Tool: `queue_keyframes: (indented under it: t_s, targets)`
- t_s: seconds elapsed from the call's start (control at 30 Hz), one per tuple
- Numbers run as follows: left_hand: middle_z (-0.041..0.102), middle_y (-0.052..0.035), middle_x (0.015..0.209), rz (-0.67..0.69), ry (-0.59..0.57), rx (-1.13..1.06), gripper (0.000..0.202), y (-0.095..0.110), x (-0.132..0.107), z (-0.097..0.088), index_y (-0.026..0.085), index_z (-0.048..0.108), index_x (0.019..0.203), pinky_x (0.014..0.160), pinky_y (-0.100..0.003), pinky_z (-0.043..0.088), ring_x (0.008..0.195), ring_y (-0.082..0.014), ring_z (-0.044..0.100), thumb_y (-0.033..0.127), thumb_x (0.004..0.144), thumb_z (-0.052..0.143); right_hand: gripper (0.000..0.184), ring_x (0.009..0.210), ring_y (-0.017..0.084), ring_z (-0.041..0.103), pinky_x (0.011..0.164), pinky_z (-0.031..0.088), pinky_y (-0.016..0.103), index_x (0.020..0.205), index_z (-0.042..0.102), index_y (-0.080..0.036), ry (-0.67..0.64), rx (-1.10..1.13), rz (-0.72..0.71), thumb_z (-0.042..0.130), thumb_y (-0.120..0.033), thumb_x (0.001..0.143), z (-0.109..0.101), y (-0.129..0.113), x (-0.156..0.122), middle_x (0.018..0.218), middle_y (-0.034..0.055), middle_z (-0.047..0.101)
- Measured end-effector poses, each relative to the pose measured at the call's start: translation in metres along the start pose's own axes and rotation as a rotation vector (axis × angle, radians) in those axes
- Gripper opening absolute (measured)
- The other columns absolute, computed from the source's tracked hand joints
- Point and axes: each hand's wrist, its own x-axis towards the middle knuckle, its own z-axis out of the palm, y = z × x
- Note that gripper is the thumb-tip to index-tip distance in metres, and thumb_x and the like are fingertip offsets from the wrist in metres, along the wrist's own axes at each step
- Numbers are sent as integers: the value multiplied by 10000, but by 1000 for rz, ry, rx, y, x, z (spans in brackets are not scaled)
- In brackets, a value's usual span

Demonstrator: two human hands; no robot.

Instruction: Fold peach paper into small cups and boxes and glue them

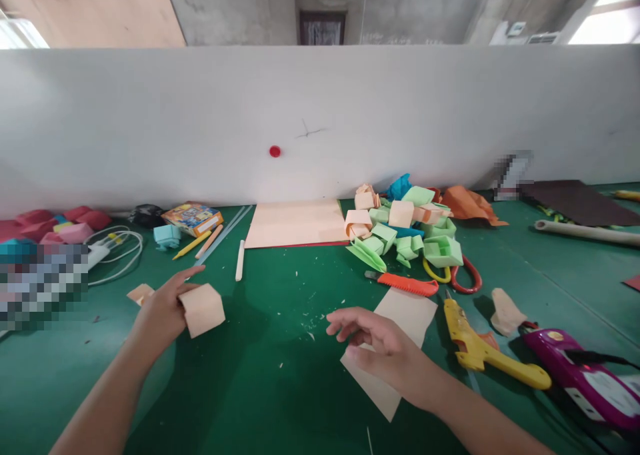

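Observation:
My left hand [167, 308] is closed on a small folded peach paper box [203, 310], held above the green tabletop at the left. Part of the box is hidden behind the fingers. Another small peach paper piece [141, 294] shows just beyond that wrist. My right hand [383, 352] hovers at centre right with its fingers apart and slightly curled, nothing in them. Under it lies a sheet of peach paper [410, 312]. An orange utility knife [407, 283] rests just past the sheet, and a yellow glue gun [480, 352] lies to the right.
A heap of folded green and peach paper pieces [403, 225] sits at the back right, by red-handled scissors [467, 278]. Peach card sheets [300, 223] lie against the white partition [210, 122]. A purple device [583, 375] with a cable occupies the right edge. Glue sticks [227, 232] lie left.

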Motion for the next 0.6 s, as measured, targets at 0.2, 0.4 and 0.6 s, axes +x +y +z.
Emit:
queue_keyframes:
  t_s: [0.2,0.4,0.6]
  targets:
    - [813,-50,998,55,-9,-197,378,-4,0,8,163,778,986,792,-355,604,944,-296,755,337,708,591,274,1011,226,614,914,498,408,1145,711,-256,-2,-13,-5,633,-310,888,-1,0,4,1110,73,701]
    - [778,-36,1157,153,78,-188,386,10,-13,16,189,778,1081,897,-377,595,1066,-276,731,372,807,578,260,959,216,636,877,511,393,1115,727,-240,5,3,3,634,-331,890,-4,3,9,1057,75,722]
    - [780,-57,1153,199,175,1,413,14,-18,21,204,792,1075,932,-392,547,1068,-283,712,359,786,542,248,955,213,642,856,517,371,1108,738,-250,11,18,46,648,-343,897,-6,10,12,1047,71,726]
